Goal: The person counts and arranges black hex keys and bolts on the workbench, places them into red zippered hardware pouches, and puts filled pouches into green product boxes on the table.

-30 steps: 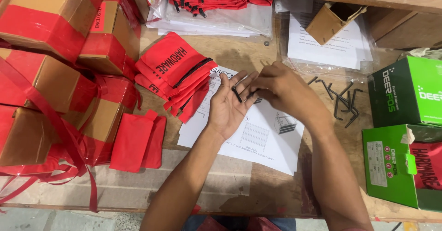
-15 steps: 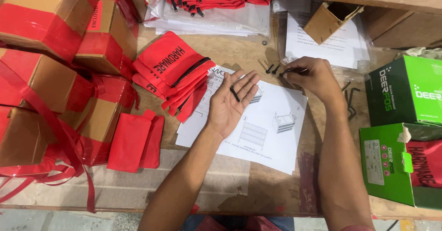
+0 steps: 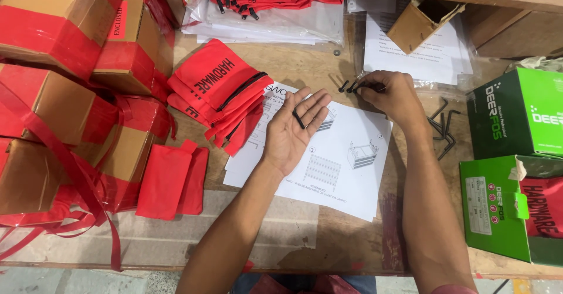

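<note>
My left hand (image 3: 293, 131) lies palm up over a white instruction sheet (image 3: 346, 171), fingers spread, with a black screw (image 3: 298, 119) resting on the palm. My right hand (image 3: 390, 94) is further back on the wooden bench, fingertips pinched on black screws (image 3: 352, 86) lying at the sheet's far edge. A stack of red hardware pouches (image 3: 220, 92) sits just left of my left hand.
Cardboard boxes wrapped in red tape (image 3: 64, 83) fill the left side, with flat red pouches (image 3: 170, 179) in front. Black hex keys (image 3: 443, 127) lie right of my right hand. Green boxes (image 3: 516, 118) stand at right. Bagged paper sheets (image 3: 410, 48) and a small cardboard box (image 3: 419, 21) sit behind.
My right hand moved away from my left palm, back and to the right, to the loose screws. My left hand turned more open, palm up, with one screw on it.
</note>
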